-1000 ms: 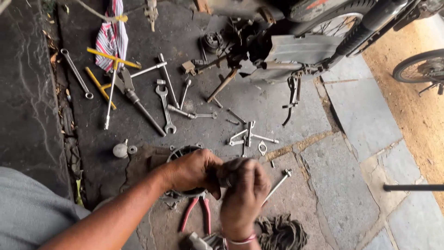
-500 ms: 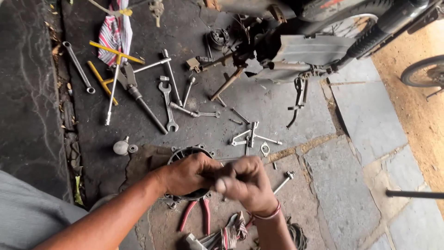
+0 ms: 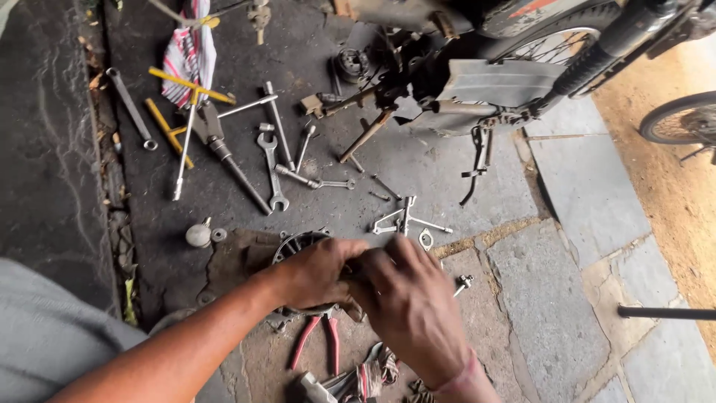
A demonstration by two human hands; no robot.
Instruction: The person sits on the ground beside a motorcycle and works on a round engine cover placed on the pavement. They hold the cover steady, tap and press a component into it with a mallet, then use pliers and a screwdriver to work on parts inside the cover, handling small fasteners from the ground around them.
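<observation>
Fingers of the left hand (image 3: 317, 272) and the right hand (image 3: 406, 306) are curled together around a small dark part (image 3: 352, 277) held between them, just above the floor; the part is mostly hidden, so what it is cannot be told. Both hands clamp it, the right one wrapped over the top. Judging by the grip, the step in hand looks like twisting or pressing the piece, and any next move would call for a firm hold and a steady wrist. Right under the left hand lies a round metal housing (image 3: 294, 245) on a brown rag (image 3: 235, 257). Red-handled pliers (image 3: 319, 345) lie just below the hands, loose bolts and small brackets (image 3: 406, 220) just beyond them. Farther off, spanners (image 3: 272, 168) and yellow-handled tools (image 3: 186, 86) are spread across the dark floor (image 3: 60, 172), and a motorcycle (image 3: 477, 82) stands at the top. Open room is on the paving slabs (image 3: 552, 313) to the right; near the hands it is crowded
</observation>
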